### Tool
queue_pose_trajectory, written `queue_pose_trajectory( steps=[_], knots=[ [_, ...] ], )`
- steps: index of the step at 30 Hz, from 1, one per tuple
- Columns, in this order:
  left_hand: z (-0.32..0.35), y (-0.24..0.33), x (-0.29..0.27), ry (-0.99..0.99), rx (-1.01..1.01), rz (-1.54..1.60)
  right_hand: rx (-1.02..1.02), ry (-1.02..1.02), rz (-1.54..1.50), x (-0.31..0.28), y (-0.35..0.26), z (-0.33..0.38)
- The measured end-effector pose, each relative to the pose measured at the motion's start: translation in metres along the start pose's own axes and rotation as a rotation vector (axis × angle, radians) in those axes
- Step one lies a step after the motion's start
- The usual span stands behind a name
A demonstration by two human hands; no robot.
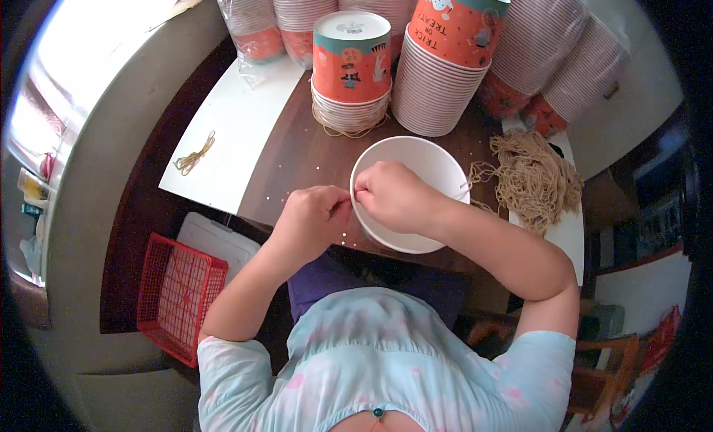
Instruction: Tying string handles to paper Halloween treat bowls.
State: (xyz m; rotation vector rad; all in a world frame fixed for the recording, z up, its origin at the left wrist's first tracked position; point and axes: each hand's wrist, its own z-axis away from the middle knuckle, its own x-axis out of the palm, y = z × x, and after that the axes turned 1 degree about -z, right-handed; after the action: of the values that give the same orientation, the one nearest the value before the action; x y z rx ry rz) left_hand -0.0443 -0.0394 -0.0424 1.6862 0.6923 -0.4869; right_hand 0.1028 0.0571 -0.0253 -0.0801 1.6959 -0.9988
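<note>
A white-lined paper bucket (434,159) stands mouth up on the brown table in front of me. Inside it, my right hand (394,196) is closed, fingertips pinched against the left part of the rim. From outside, my left hand (316,218) meets the same spot with thumb and fingers pressed together. Whatever lies between the fingertips is hidden. A tan cord (466,185) shows at the bucket's right rim and trails toward a tangled heap of tan cords (536,178).
Behind stand an orange-and-green bucket stack (351,68) with cords around its foot and a taller stack (444,79). Bagged stacks (546,42) line the back. A small cord bundle (195,153) lies on the white board (230,135). A red basket (182,298) sits lower left.
</note>
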Motion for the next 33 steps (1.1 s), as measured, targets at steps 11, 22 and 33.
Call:
queue_pose_trajectory(
  steps=[11,22,33],
  knots=[
    [0.024,-0.023,0.015,0.146,-0.198,0.595,0.181,-0.238,-0.203,-0.039,-0.009,0.026],
    [0.029,0.004,0.002,-0.128,-0.141,1.223,-0.2,-0.12,0.478,-0.038,-0.024,0.055],
    [0.016,0.005,0.014,-0.321,-0.21,1.31,-0.456,-0.007,0.0,-0.04,-0.011,0.03]
  ],
)
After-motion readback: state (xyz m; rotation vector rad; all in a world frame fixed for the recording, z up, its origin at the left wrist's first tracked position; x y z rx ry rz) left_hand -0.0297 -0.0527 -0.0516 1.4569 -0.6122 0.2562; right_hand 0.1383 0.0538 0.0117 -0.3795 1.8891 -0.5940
